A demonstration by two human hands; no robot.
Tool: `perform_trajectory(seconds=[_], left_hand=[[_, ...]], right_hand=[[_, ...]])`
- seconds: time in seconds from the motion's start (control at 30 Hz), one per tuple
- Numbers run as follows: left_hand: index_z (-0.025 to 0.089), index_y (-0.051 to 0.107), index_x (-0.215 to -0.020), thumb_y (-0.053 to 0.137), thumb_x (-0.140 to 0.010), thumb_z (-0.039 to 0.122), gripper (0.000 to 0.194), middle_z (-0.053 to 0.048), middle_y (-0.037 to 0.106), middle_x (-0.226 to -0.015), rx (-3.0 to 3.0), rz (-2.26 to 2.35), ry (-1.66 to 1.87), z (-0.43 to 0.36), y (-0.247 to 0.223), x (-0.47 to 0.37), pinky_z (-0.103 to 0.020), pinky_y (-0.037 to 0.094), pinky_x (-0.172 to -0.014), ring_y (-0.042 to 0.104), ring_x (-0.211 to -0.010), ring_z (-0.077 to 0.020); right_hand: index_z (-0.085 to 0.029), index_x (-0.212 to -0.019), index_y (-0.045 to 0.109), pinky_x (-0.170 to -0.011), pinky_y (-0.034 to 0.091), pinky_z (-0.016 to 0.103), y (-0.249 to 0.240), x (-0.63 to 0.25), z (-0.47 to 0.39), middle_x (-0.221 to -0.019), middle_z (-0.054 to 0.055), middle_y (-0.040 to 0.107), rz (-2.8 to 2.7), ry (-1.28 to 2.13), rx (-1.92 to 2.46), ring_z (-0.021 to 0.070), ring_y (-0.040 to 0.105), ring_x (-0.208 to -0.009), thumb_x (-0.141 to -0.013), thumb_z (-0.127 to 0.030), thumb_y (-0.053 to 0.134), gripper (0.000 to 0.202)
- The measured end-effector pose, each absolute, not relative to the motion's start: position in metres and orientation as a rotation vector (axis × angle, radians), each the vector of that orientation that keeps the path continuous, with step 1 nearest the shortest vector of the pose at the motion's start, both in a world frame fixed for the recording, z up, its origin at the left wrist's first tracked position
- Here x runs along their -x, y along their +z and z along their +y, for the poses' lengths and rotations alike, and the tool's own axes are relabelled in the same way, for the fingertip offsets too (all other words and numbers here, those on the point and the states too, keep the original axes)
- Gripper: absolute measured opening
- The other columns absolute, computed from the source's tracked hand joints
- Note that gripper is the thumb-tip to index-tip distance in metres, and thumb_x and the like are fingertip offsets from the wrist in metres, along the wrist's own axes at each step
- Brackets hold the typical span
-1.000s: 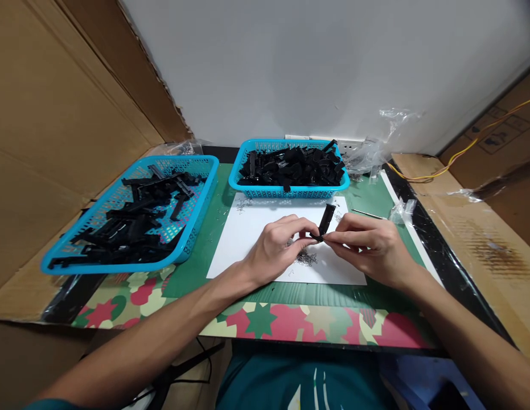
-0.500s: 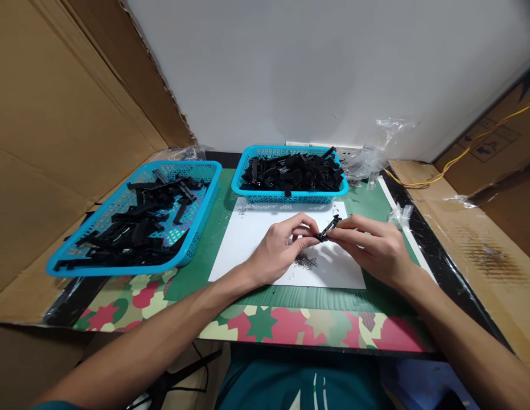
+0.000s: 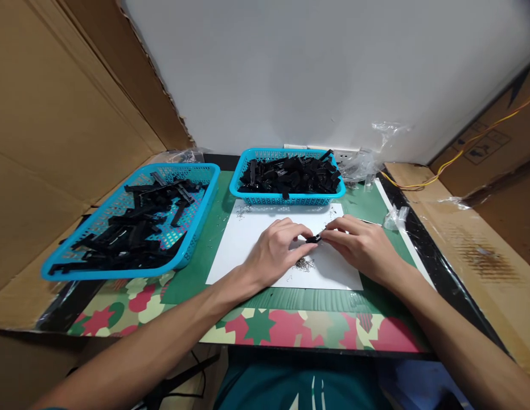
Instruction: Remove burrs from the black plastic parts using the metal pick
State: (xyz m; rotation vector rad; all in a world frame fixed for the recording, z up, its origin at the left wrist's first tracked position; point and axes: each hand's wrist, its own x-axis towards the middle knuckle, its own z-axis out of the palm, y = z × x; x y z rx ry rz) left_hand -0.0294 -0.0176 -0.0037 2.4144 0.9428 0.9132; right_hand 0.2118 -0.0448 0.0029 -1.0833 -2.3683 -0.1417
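Observation:
Over the white sheet (image 3: 230, 256), my left hand (image 3: 278, 250) pinches a small black plastic part (image 3: 313, 240) between thumb and fingertips. My right hand (image 3: 362, 244) is closed at the part's right end, its fingertips pressed together there and partly hiding it. A thin pale strip (image 3: 369, 222) shows behind the right knuckles; I cannot make out what it is or whether the hand touches it. Just below the fingers lies a small pile of fine metal wire pieces (image 3: 305, 264), perhaps little springs.
A blue basket (image 3: 286, 199) heaped with black plastic parts stands at the back. Another blue basket (image 3: 200, 222) with more such parts is at left. Clear plastic bags (image 3: 361, 165) and a yellow cable (image 3: 446, 165) lie at right. Cardboard (image 3: 68, 114) walls the left side.
The black part has turned and come down slightly leftward, now mostly hidden by fingers. My right hand has shifted left, closer to my left hand. The pale strip has come into view.

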Motion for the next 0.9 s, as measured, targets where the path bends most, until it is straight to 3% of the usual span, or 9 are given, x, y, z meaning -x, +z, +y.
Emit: perform_trajectory(seconds=[0.13,0.27,0.37,0.53,0.73,0.9], left_hand=[[0.018,0.076,-0.102,0.078,-0.093,0.026,0.012,-0.003,0.073,-0.087,-2.405,1.009,0.88,-0.015,-0.006,0.032,-0.034,0.049,-0.077,0.066,-0.081,-0.0195],[0.017,0.077,-0.102,0.076,-0.092,0.024,0.012,-0.003,0.071,-0.08,-2.483,0.993,0.872,-0.015,-0.006,0.033,-0.034,0.049,-0.074,0.064,-0.076,-0.0193],[0.017,0.077,-0.1,0.075,-0.092,0.022,0.01,-0.002,0.07,-0.076,-2.518,0.968,0.879,-0.015,-0.005,0.033,-0.033,0.049,-0.073,0.063,-0.073,-0.0186],[0.016,0.078,-0.096,0.074,-0.09,0.021,0.01,-0.001,0.069,-0.073,-2.546,0.949,0.904,-0.014,-0.004,0.03,-0.033,0.047,-0.071,0.06,-0.07,-0.0178],[0.016,0.076,-0.095,0.067,-0.093,0.021,0.011,-0.001,0.07,-0.073,-2.604,0.906,0.879,-0.014,-0.003,0.029,-0.033,0.047,-0.072,0.059,-0.072,-0.0178],[0.016,0.075,-0.091,0.064,-0.096,0.02,0.012,-0.001,0.07,-0.071,-2.675,0.863,0.841,-0.013,-0.006,0.03,-0.035,0.045,-0.076,0.058,-0.073,-0.0183]], right_hand=[[-0.021,-0.107,0.078,-0.071,0.051,0.033,0.011,-0.241,-0.033,-0.102,0.009,0.077,-2.167,-0.017,1.243,0.0222,0.07,-0.089,-0.102,-0.025,0.063,0.017],[-0.021,-0.095,0.081,-0.06,0.045,0.032,0.016,-0.29,-0.023,-0.09,0.007,0.076,-2.103,0.032,1.598,0.0183,0.063,-0.065,-0.096,-0.031,0.068,0.016],[-0.022,-0.096,0.083,-0.06,0.044,0.031,0.012,-0.314,-0.02,-0.083,0.006,0.076,-2.256,0.198,1.735,0.0189,0.064,-0.065,-0.087,-0.026,0.075,0.013],[-0.02,-0.087,0.079,-0.059,0.041,0.031,0.001,-0.316,-0.019,-0.074,0.007,0.075,-2.222,0.244,1.957,0.0197,0.062,-0.063,-0.085,-0.014,0.068,0.013],[-0.02,-0.083,0.069,-0.058,0.039,0.03,0.002,-0.318,-0.018,-0.076,0.007,0.071,-2.123,0.287,1.925,0.0196,0.059,-0.065,-0.088,-0.015,0.06,0.013],[-0.02,-0.091,0.061,-0.059,0.041,0.029,0.012,-0.294,-0.023,-0.077,0.003,0.063,-1.895,0.606,1.505,0.0164,0.054,-0.066,-0.099,-0.035,0.06,0.017]])
